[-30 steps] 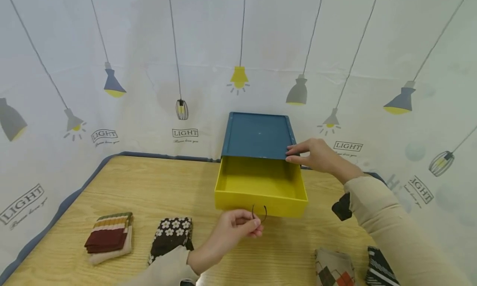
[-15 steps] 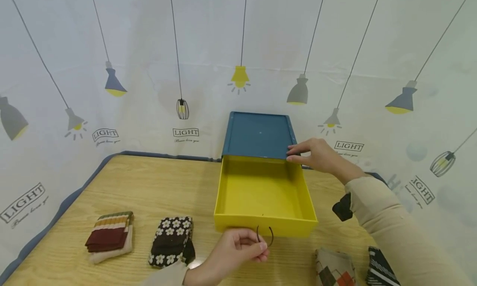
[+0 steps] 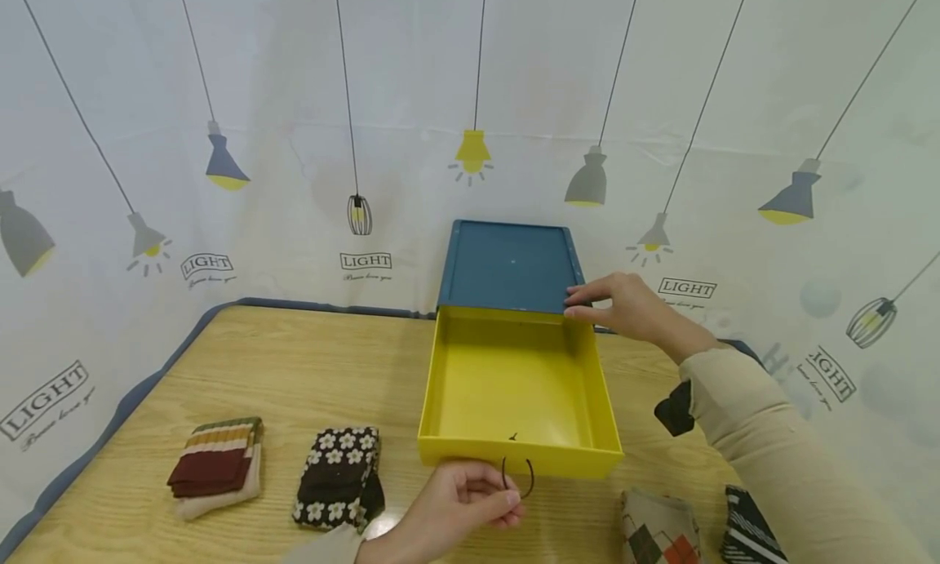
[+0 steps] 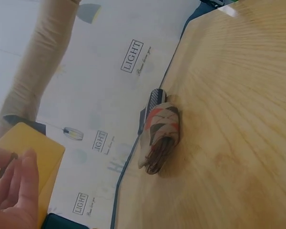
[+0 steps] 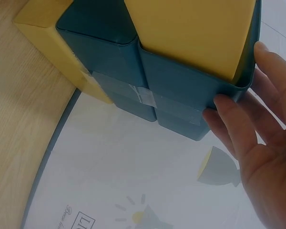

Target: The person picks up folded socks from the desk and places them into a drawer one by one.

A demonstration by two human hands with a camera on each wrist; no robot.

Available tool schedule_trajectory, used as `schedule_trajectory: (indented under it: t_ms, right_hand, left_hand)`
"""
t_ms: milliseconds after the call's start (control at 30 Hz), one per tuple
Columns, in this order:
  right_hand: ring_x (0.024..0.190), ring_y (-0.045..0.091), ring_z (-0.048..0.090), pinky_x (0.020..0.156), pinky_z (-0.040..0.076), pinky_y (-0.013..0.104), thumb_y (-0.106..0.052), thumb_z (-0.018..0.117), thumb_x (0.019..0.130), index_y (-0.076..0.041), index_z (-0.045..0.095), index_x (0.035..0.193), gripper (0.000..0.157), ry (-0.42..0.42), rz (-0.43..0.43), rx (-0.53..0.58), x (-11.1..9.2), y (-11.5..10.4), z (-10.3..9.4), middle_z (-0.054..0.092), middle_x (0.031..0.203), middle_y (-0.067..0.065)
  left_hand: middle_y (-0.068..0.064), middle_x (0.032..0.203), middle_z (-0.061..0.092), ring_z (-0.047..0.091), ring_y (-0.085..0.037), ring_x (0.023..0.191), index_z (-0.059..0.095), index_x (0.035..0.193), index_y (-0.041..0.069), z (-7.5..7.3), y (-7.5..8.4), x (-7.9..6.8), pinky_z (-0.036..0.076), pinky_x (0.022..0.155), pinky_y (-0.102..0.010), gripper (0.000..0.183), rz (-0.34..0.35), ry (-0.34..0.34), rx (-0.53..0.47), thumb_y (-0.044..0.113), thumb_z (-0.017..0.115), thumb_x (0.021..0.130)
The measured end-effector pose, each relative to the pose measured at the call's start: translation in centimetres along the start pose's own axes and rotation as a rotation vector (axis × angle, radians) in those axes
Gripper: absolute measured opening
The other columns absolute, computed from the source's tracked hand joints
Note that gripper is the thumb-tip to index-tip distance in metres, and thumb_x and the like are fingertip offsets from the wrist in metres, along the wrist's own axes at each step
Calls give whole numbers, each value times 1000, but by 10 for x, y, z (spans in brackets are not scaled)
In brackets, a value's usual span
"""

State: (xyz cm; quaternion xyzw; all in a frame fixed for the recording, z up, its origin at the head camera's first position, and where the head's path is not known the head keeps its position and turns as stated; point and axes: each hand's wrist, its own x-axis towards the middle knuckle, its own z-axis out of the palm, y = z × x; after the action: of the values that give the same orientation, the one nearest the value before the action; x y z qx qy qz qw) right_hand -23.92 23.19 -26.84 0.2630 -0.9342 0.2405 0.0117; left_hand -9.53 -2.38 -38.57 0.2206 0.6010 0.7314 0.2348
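A yellow drawer (image 3: 514, 368) is slid far out of a blue casing (image 3: 510, 266) in the head view, and nothing lies in it. Thumb and fingers of my left hand (image 3: 463, 503) pinch the dark cord loop (image 3: 532, 472) on the drawer's front. On the casing's front right corner, my right hand (image 3: 627, 307) grips the edge with thumb and fingertips. From the right wrist, two blue casings (image 5: 181, 86) show side by side, joined by clear tape (image 5: 143, 95). In the left wrist view the yellow drawer front (image 4: 47, 148) appears behind the left fingers.
Left on the wooden table (image 3: 308, 352) lie folded striped socks (image 3: 216, 462) and black floral socks (image 3: 336, 474). At front right are folded argyle socks (image 3: 661, 527) and black-and-white striped socks (image 3: 747, 527). A curtain (image 3: 411, 82) printed with lamps hangs behind.
The left hand has drawn the drawer toward me by its cord loop, exposing more of the yellow inside; movement slows in the last half second. The right hand stays on the casing.
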Motion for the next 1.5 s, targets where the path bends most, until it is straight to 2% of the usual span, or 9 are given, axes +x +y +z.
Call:
schedule_trajectory:
  t_ms: [167,300,567,633,767,933,1167,1367,1500]
  right_hand:
    - [105,33,52,82,45,43,-21,60,85,-3,68,101,25,2,7,0,0,0,0,56,115,16]
    - [106,33,52,82,45,43,-22,59,86,-3,68,101,26,1,8,6,1,-1,0,56,115,16]
    - [106,33,51,82,45,44,-22,60,85,-3,67,102,26,2,14,7,-1,-1,-1,56,116,16]
    - [106,33,51,82,45,44,-22,60,85,-3,67,102,26,4,15,9,-2,-1,-1,56,116,16]
    - [107,33,51,83,45,44,-23,60,85,-4,67,102,26,3,13,13,-1,1,-1,56,116,16]
    - [107,33,51,82,45,43,-24,59,85,-4,68,102,28,1,10,18,-1,1,0,56,116,16]
    - [107,32,51,82,45,43,-22,60,85,-4,68,101,25,7,16,26,0,1,0,57,115,15]
    - [106,33,51,82,46,43,-23,61,84,-4,68,100,26,10,18,33,0,1,0,57,115,15]
    - [106,32,51,81,46,42,-23,61,84,-5,68,100,25,10,17,37,1,4,0,57,115,14]
  left_hand:
    - [-19,91,63,63,-14,76,58,105,-9,-11,7,-6,51,73,-31,28,-66,-44,15,12,56,87]
    - [-14,94,62,62,-16,81,60,106,-3,-28,19,-17,50,73,-32,26,-92,-117,132,16,56,88]
    - [-12,90,63,60,-11,68,61,104,-2,-89,44,-40,51,55,-39,22,-49,-223,346,12,52,90]
    - [-9,85,62,58,-9,64,61,104,-3,-106,48,-43,51,54,-38,22,-14,-195,412,11,51,90]
    - [-8,85,60,54,-9,63,58,109,-1,-144,54,-50,50,53,-33,23,14,-63,557,11,50,91]
    - [-12,92,58,57,-11,67,50,121,-1,-192,45,-60,48,52,-31,34,54,130,737,13,51,91]
    - [-25,106,54,59,-29,85,39,131,-3,-250,30,-82,50,59,-35,48,-74,265,800,21,52,90]
    - [-27,121,46,47,-41,103,40,132,0,-277,29,-102,48,71,-44,53,-162,442,867,30,52,90]
    - [-29,130,34,36,-46,110,34,134,-2,-292,27,-115,43,73,-53,58,-231,482,887,34,48,91]
